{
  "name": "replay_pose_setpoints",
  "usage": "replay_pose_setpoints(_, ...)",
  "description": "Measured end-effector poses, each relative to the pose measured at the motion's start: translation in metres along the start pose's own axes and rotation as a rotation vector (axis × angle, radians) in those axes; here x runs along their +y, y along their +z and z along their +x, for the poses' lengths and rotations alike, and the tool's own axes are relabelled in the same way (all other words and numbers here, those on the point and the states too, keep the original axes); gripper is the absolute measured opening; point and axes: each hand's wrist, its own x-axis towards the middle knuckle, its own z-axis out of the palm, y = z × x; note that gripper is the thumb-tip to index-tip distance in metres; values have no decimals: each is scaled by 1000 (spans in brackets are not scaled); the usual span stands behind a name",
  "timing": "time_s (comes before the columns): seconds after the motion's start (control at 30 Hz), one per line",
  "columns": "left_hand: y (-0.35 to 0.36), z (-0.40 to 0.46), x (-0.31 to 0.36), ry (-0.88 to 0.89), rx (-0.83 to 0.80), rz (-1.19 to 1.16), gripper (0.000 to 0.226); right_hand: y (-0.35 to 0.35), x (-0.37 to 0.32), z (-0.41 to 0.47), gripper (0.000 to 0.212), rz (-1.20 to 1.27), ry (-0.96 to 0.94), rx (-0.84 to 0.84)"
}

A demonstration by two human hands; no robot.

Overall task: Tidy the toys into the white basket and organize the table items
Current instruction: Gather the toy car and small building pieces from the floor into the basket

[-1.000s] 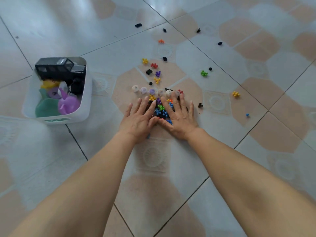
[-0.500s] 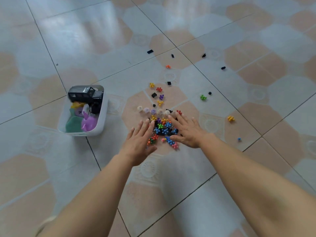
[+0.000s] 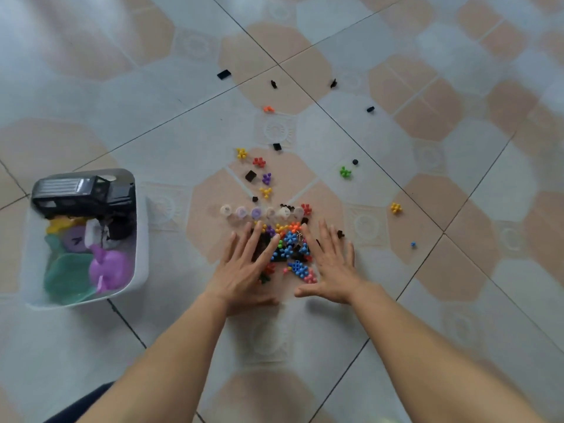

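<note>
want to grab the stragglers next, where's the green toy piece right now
In the head view the green piece lies on the floor tiles up and right of the right hand, just below-left of a small black round piece.

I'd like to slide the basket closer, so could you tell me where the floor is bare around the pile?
Bare floor lies between the basket and the left hand, and also below both wrists toward the camera. It is crowded between the left hand and the right hand, where the pile sits, and beyond it, where loose pieces scatter.
</note>
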Motion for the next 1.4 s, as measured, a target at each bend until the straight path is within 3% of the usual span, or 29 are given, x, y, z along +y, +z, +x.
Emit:
replay_pose_setpoints(0.17,5,20,-21,116,235,65,87,21,6,31,109,-67,-238,248)
replay_pose_setpoints(0.27,6,37,-21,100,313,65,77,29,13,46,96,-100,-349,389)
replay_pose_setpoints(0.6,9,48,-16,224,574,97,37,32,3,65,49,-83,-502,750)
replay_pose_setpoints(0.83,5,54,-19,226,546,116,23,25,-1,64,33,-69,-553,799)
replay_pose_setpoints(1.0,-2,54,-20,267,549,14,32,16,-5,64,37,-79,-550,749)
replay_pose_setpoints(1.17,-6,52,-16,125,526,-85,38,11,-8,60,28,37,-521,677)
replay_pose_setpoints(1.27,-12,48,-8,14,564,-216,40,6,-12,57,31,198,-433,626)
replay_pose_setpoints(1.4,-31,41,7,-105,623,-512,23,-9,-24,47,16,528,-287,602)
